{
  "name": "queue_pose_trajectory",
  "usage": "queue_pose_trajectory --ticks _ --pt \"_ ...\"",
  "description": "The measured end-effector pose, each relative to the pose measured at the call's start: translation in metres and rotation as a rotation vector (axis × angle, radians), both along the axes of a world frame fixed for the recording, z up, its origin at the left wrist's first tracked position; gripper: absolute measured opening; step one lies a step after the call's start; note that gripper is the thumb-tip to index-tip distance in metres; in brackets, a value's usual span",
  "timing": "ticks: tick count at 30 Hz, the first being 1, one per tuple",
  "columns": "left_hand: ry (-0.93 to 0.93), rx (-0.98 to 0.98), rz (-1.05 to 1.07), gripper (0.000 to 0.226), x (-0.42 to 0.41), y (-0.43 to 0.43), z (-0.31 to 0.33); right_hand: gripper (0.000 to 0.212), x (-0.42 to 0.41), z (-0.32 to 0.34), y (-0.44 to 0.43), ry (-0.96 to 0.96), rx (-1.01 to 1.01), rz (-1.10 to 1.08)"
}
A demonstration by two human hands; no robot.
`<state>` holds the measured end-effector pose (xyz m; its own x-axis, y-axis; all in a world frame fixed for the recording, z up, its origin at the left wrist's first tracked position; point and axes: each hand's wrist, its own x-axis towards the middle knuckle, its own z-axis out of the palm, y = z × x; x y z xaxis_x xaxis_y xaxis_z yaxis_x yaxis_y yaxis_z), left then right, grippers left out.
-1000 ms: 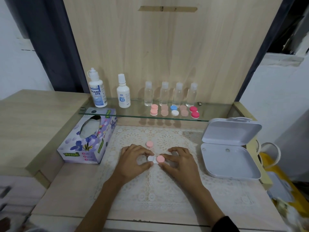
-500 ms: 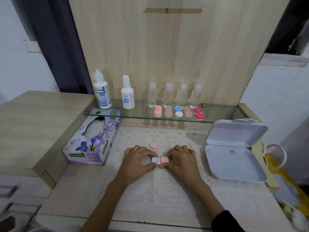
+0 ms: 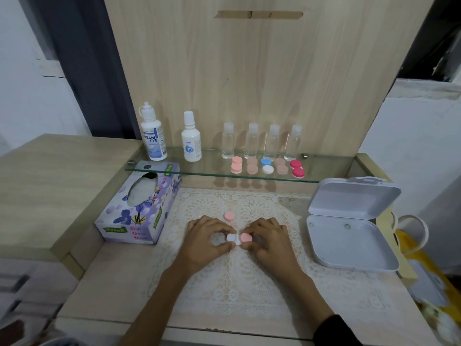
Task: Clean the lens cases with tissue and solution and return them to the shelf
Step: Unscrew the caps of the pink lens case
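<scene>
Case in hand: the lens case [image 3: 239, 238] lies on the lace mat [image 3: 224, 295] between both hands, well below the glass shelf [image 3: 199, 172].
Left hand [image 3: 207, 242]: fingers curled, thumb and fingertips pinching the case's white end.
Right hand [image 3: 270, 242]: fingers curled, pinching the pink-capped end.
Loose pink cap [image 3: 229, 216]: flat on the mat just beyond the hands, so one well is probably open.
Done: one cap off, at most.
Left: nearly everything. No tissue is out of the tissue box [image 3: 139, 211], and the Dream Eye bottle [image 3: 153, 138] stands on the shelf. The second cap, wetting, wiping, recapping and the return all remain. Whether the row of cases [image 3: 267, 169] on the shelf is cleaned, I cannot tell.
Change: a second ago the right fingers lay flatter and wider apart. Both hands have since closed in on the case, while the loose cap has not moved.
</scene>
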<state>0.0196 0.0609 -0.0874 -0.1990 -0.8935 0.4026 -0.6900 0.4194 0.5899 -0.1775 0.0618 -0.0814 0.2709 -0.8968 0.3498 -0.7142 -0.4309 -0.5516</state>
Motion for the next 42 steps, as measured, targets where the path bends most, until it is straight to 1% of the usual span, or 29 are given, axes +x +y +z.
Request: queue_pose_trajectory --ticks 2,7,10,11,13,17,18,21,23,25,30,33,36,38,42 --pt "0.001 0.0 -0.001 0.026 0.0 0.0 0.0 0.023 0.0 -0.001 0.001 -0.001 0.003 0.009" --pt "0.008 -0.003 0.002 0.028 -0.001 0.001 0.001 0.032 0.0 0.001 0.005 -0.014 0.016 0.023" --pt "0.016 -0.008 0.007 0.026 -0.001 0.001 0.002 0.046 0.001 0.0 0.006 -0.091 0.029 -0.021" --pt "0.017 -0.006 0.006 0.025 -0.001 0.001 0.002 0.048 0.002 -0.001 0.006 -0.121 0.045 -0.046" --pt "0.023 -0.009 0.003 0.024 -0.001 0.001 0.001 0.044 0.001 -0.002 0.004 -0.133 0.042 -0.066" --pt "0.032 0.0 -0.001 0.025 -0.001 0.001 0.001 0.025 0.001 -0.002 0.004 -0.093 -0.014 -0.023" --pt "0.028 0.001 -0.003 0.024 -0.001 0.001 0.001 0.024 0.001 -0.002 0.004 -0.093 -0.018 -0.013" --pt "0.024 -0.004 -0.002 0.024 -0.001 0.001 0.001 0.039 0.0 -0.002 0.006 -0.103 -0.017 0.004" --pt "0.029 -0.01 0.002 0.024 -0.001 0.001 0.001 0.044 0.0 -0.001 0.006 -0.162 0.02 -0.035" --pt "0.03 -0.019 0.004 0.027 -0.001 0.002 0.001 0.04 0.0 -0.002 0.005 -0.221 0.052 -0.082" --pt "0.016 -0.006 0.005 0.024 -0.001 0.002 0.001 0.021 0.002 -0.004 0.003 -0.212 0.028 -0.053" --pt "0.007 0.007 -0.001 0.023 -0.001 0.002 0.002 0.011 0.002 -0.003 0.003 -0.313 0.051 -0.038" --pt "-0.006 0.016 -0.006 0.023 -0.001 0.002 0.003 0.015 0.002 0.003 -0.001 -0.462 0.151 -0.088" --pt "-0.007 0.021 -0.006 0.023 -0.001 0.002 0.003 0.015 0.001 0.006 -0.008 -0.42 0.151 -0.117" --pt "0.001 0.024 -0.007 0.023 -0.001 0.003 0.003 0.024 0.003 0.009 -0.023 -0.188 0.168 -0.165"
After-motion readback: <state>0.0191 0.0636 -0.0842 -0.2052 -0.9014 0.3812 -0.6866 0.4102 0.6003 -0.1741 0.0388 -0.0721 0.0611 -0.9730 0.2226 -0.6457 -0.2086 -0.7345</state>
